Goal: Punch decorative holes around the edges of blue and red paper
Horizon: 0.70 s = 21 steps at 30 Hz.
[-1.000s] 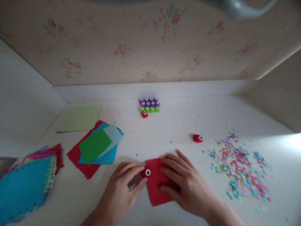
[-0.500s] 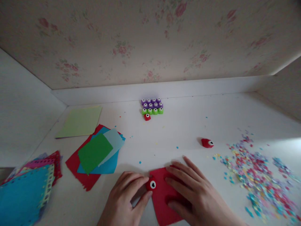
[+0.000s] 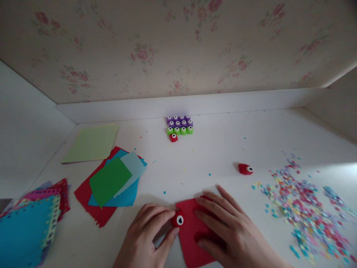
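Note:
Between the thumb and index finger of my left hand (image 3: 152,232) sits a small red craft punch (image 3: 177,219) with a white, heart-marked button on top. The punch is at the left edge of a red paper sheet (image 3: 188,232). My right hand (image 3: 228,223) lies on that sheet with its fingers spread, pressing it to the white table. Part of the sheet is hidden under this hand. Whether the paper is inside the punch's slot, I cannot tell.
A second red punch (image 3: 245,169) lies to the right, by scattered confetti (image 3: 304,197). At the back stand purple and green punches (image 3: 180,124) with another red one (image 3: 173,137). Colored papers (image 3: 110,180), pale green sheets (image 3: 90,143) and punched sheets (image 3: 28,227) lie left.
The view has shifted slightly. Both hands, the red punch and the red sheet keep nearly the same positions relative to each other.

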Available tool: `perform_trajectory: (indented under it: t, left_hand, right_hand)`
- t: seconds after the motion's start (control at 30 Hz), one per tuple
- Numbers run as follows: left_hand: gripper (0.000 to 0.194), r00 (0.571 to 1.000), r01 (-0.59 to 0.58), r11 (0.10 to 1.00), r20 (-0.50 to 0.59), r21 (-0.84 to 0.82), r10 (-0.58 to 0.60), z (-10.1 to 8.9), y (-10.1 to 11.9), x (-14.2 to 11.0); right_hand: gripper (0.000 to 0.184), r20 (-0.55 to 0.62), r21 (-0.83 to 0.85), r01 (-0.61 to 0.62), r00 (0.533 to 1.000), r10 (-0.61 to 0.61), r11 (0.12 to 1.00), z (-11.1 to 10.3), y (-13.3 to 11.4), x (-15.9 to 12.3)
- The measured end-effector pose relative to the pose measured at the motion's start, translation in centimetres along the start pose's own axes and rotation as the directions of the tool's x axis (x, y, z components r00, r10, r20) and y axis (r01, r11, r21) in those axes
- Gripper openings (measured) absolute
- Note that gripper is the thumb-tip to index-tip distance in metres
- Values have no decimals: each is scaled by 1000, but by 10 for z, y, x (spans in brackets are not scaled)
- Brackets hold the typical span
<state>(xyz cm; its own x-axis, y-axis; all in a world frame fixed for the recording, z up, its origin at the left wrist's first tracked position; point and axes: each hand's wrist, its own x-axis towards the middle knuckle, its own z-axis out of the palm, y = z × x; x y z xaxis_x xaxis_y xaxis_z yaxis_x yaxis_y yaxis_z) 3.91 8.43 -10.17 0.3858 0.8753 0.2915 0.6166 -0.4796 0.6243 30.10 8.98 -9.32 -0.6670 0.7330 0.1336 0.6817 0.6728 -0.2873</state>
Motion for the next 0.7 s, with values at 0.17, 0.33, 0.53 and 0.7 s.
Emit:
perform_trajectory:
  t: [0.17, 0.33, 0.53, 0.7]
  left_hand:
    - [25, 1000, -5, 1000, 2, 12, 5, 0, -2, -3]
    - [24, 1000, -6, 1000, 3, 10, 6, 0, -2, -2]
    - [25, 1000, 7, 1000, 4, 27, -7, -1, 0, -2]
    - [25, 995, 96, 995, 11, -24, -96, -6, 9, 4]
  right_hand:
    - [43, -1, -7, 5, 1000, -5, 1000, -1, 0, 0]
    - [42, 4, 5, 0, 1000, 0, 1000, -1, -1, 1]
    - [43, 32, 50, -23, 999, 21, 998, -1, -1, 2]
    - [43, 50, 92, -42, 998, 38, 995, -3, -2, 0]
